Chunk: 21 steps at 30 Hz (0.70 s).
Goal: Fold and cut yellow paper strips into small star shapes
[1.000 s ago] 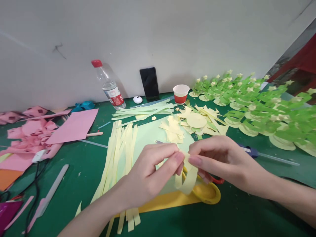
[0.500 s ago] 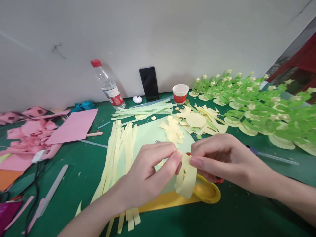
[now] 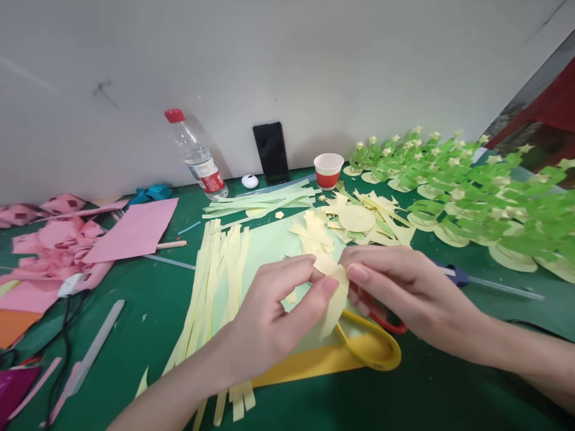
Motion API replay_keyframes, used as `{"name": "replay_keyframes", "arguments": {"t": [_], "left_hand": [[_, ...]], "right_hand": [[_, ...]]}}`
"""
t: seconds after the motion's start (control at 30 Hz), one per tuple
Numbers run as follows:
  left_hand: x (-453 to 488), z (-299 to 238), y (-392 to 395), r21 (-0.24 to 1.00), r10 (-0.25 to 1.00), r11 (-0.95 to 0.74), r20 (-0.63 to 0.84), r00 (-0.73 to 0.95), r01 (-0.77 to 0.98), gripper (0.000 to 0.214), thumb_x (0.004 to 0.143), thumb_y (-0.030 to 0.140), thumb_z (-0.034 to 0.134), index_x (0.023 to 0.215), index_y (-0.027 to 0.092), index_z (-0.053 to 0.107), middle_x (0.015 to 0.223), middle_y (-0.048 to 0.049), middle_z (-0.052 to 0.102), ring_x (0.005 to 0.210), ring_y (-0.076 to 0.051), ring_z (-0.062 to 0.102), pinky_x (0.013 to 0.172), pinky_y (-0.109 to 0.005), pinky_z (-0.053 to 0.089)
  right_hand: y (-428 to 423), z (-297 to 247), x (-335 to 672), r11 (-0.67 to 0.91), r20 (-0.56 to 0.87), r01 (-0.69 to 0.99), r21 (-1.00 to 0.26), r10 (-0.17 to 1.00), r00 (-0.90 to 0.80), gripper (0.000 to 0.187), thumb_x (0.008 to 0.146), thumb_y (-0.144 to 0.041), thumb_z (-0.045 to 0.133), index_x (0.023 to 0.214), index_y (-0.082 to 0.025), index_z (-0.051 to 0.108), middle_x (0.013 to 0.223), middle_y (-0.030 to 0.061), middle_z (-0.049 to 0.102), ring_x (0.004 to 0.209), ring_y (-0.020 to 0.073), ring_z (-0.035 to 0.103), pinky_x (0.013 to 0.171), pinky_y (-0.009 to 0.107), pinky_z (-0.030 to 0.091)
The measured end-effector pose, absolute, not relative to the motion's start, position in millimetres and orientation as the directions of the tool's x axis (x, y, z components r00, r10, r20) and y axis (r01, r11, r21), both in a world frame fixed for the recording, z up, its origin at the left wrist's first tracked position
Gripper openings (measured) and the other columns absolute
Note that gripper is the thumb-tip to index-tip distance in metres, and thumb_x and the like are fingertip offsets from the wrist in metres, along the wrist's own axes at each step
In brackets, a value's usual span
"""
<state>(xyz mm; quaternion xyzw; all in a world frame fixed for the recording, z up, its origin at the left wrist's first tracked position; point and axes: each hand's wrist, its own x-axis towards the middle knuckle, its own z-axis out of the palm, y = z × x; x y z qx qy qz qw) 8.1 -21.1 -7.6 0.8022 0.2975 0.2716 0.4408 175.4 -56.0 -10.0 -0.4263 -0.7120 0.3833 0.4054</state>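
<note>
Head view: green table (image 3: 153,317), pale wall (image 3: 287,66) behind.

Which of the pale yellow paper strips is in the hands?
The curled strip held by the left hand and right hand: raised and bent, while the bundled strips lie nearly straight.

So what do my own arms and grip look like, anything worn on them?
Your left grip and right grip are bare hands: no gloves, and no rings on the fingers that show. The forearms show no sleeves, watch or bracelet; your upper arms are out of view.
</note>
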Motion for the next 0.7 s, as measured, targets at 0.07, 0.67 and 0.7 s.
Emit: {"name": "replay_keyframes", "arguments": {"t": [0.07,0.67,0.7], "left_hand": [[8.4,-7.7,-21.0,0.875,0.728,-0.432,0.194,0.657,0.220,0.028,0.088,0.018,0.041,0.061,0.017,0.046,0.058,0.0051,0.045,0.054,-0.008,0.041,0.054,-0.020,0.034],[4.5,-9.4,-20.3,0.879,0.649,-0.447,0.192,0.736,0.165,0.029,0.089,0.019,0.041,0.062,0.017,0.050,0.059,0.0018,0.053,0.057,-0.011,0.048,0.058,-0.023,0.038],[4.4,-9.5,-20.5,0.890,0.650,-0.429,0.182,0.738,0.158,0.030,0.090,0.019,0.039,0.063,0.017,0.050,0.061,0.0015,0.054,0.059,-0.011,0.050,0.061,-0.023,0.039]], "right_hand": [[-56.1,-9.9,174.9,0.316,0.216,0.272,-0.909,0.915,-0.341,0.032,0.090,-0.024,0.043,0.059,-0.017,0.043,0.055,-0.0040,0.042,0.049,0.0067,0.039,0.044,0.018,0.031],[-57.2,-10.7,178.3,0.264,0.163,0.182,-0.947,0.885,-0.436,0.031,0.087,-0.019,0.042,0.057,-0.017,0.045,0.054,-0.0037,0.040,0.050,0.0076,0.035,0.043,0.021,0.026],[-57.0,-10.1,178.6,0.275,0.170,0.189,-0.943,0.884,-0.436,0.031,0.088,-0.019,0.042,0.057,-0.017,0.046,0.054,-0.0036,0.040,0.049,0.0074,0.035,0.043,0.020,0.026]]}}
